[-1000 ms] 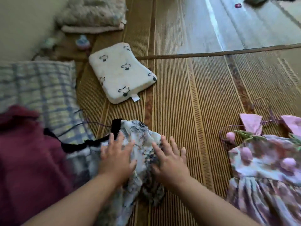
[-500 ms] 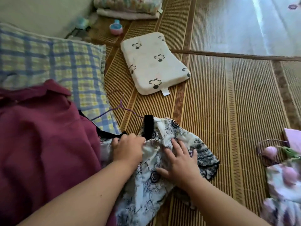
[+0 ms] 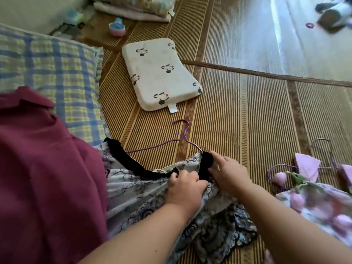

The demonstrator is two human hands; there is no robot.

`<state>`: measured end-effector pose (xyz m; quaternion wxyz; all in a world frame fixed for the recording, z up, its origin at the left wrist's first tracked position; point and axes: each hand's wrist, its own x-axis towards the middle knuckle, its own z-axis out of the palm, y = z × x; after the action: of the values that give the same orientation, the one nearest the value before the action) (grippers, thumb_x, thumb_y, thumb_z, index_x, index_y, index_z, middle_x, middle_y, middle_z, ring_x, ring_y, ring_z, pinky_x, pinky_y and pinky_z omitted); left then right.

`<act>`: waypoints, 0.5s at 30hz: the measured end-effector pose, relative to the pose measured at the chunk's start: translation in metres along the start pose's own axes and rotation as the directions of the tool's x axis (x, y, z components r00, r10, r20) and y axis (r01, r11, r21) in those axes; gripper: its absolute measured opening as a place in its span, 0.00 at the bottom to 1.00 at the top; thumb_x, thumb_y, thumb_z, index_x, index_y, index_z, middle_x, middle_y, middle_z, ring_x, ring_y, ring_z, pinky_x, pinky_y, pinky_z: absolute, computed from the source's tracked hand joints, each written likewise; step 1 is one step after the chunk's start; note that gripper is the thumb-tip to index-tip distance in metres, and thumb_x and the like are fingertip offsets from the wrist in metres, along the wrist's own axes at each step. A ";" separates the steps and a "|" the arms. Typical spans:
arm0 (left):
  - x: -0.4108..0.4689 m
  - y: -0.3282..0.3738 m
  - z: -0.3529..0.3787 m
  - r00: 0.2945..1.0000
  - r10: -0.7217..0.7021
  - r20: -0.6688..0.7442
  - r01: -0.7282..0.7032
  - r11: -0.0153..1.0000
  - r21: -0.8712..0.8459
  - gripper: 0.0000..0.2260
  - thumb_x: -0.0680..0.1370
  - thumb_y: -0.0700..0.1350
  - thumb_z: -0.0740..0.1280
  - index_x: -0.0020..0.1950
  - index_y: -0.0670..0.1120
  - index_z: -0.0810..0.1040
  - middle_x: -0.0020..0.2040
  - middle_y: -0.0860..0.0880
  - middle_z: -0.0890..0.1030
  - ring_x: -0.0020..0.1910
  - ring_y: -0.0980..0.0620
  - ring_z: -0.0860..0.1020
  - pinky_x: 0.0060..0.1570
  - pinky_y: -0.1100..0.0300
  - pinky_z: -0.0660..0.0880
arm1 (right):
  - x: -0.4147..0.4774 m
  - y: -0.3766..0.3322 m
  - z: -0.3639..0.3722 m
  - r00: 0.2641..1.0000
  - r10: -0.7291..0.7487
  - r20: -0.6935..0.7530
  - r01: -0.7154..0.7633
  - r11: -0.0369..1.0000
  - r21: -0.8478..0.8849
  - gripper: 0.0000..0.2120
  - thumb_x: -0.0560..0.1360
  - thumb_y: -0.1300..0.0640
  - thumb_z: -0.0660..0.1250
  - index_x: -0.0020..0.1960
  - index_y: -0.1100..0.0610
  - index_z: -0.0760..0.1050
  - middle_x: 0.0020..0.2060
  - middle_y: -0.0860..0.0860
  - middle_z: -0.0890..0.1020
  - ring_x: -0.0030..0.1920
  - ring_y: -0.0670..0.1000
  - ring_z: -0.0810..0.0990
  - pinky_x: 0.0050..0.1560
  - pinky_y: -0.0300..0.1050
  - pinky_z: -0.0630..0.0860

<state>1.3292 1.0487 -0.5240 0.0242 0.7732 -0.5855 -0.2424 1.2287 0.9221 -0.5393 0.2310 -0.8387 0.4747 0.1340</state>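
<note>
Left hand [image 3: 185, 187] clamps neckline of black-trimmed white printed dress [image 3: 133, 189]; right hand [image 3: 228, 174] pinches strap, probably freeing purple wire hanger [image 3: 183, 137].

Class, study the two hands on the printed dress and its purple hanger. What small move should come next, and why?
Probably the right hand should draw the black strap off the purple hanger. That hand pinches the strap just where the wire runs under it, while the left hand grips the printed dress at its neckline, steadying it.
</note>
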 end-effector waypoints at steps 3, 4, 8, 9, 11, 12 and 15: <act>-0.006 0.001 0.010 0.998 0.052 0.025 -0.052 0.999 -0.013 0.17 0.76 0.38 0.56 0.61 0.51 0.73 0.52 0.48 0.70 0.56 0.45 0.66 0.68 0.43 0.53 | -0.004 0.005 0.000 0.998 -0.007 -0.060 0.015 0.991 0.135 0.15 0.78 0.59 0.58 0.61 0.47 0.73 0.50 0.49 0.81 0.45 0.49 0.79 0.48 0.47 0.78; -0.008 -0.002 0.012 0.998 0.063 0.003 -0.063 0.997 -0.035 0.18 0.77 0.39 0.56 0.64 0.53 0.72 0.53 0.48 0.70 0.56 0.45 0.65 0.68 0.43 0.53 | -0.005 0.006 0.000 0.996 0.013 -0.092 0.004 0.983 0.185 0.13 0.77 0.61 0.58 0.57 0.49 0.76 0.46 0.48 0.82 0.43 0.49 0.79 0.46 0.47 0.79; -0.012 -0.024 0.001 0.982 0.074 -0.172 -0.088 0.993 -0.079 0.17 0.79 0.53 0.57 0.68 0.59 0.67 0.61 0.52 0.69 0.63 0.49 0.63 0.66 0.47 0.56 | 0.003 0.025 -0.021 0.966 0.094 -0.243 -0.027 0.964 0.264 0.09 0.78 0.55 0.61 0.44 0.48 0.78 0.36 0.44 0.80 0.35 0.46 0.78 0.34 0.42 0.75; -0.012 -0.031 -0.003 0.980 0.075 -0.186 -0.083 0.996 -0.037 0.18 0.78 0.56 0.57 0.69 0.60 0.65 0.64 0.52 0.68 0.65 0.50 0.62 0.69 0.45 0.53 | 0.008 0.031 -0.027 0.960 0.115 -0.256 -0.052 0.969 0.240 0.09 0.78 0.55 0.60 0.45 0.49 0.78 0.37 0.46 0.81 0.35 0.47 0.78 0.36 0.43 0.75; -0.014 -0.048 -0.010 0.983 0.054 -0.174 -0.046 0.998 0.050 0.20 0.78 0.58 0.56 0.71 0.60 0.63 0.69 0.51 0.65 0.71 0.50 0.58 0.72 0.43 0.45 | 0.018 0.037 -0.035 0.961 0.162 -0.222 -0.119 0.974 0.193 0.08 0.78 0.56 0.61 0.51 0.50 0.79 0.42 0.49 0.82 0.39 0.50 0.78 0.41 0.47 0.78; -0.015 -0.057 -0.012 0.989 0.034 -0.144 -0.022 0.996 0.087 0.21 0.78 0.58 0.56 0.72 0.60 0.61 0.72 0.51 0.62 0.73 0.50 0.55 0.71 0.42 0.42 | 0.019 0.035 -0.035 0.965 0.181 -0.189 -0.144 0.970 0.196 0.10 0.78 0.55 0.62 0.56 0.49 0.78 0.45 0.49 0.82 0.41 0.50 0.79 0.44 0.49 0.78; -0.023 -0.080 -0.012 0.999 -0.053 0.002 0.051 0.985 0.167 0.25 0.78 0.60 0.55 0.74 0.62 0.53 0.78 0.51 0.50 0.76 0.48 0.44 0.69 0.41 0.36 | 0.000 0.012 -0.019 0.963 0.139 -0.229 -0.103 0.981 0.163 0.20 0.76 0.53 0.65 0.67 0.44 0.69 0.58 0.47 0.78 0.55 0.50 0.77 0.61 0.58 0.71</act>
<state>1.4006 1.0921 -0.5311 -0.0491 0.7867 -0.5835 -0.1955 1.2187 0.9069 -0.5258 0.2257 -0.7984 0.5581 0.0097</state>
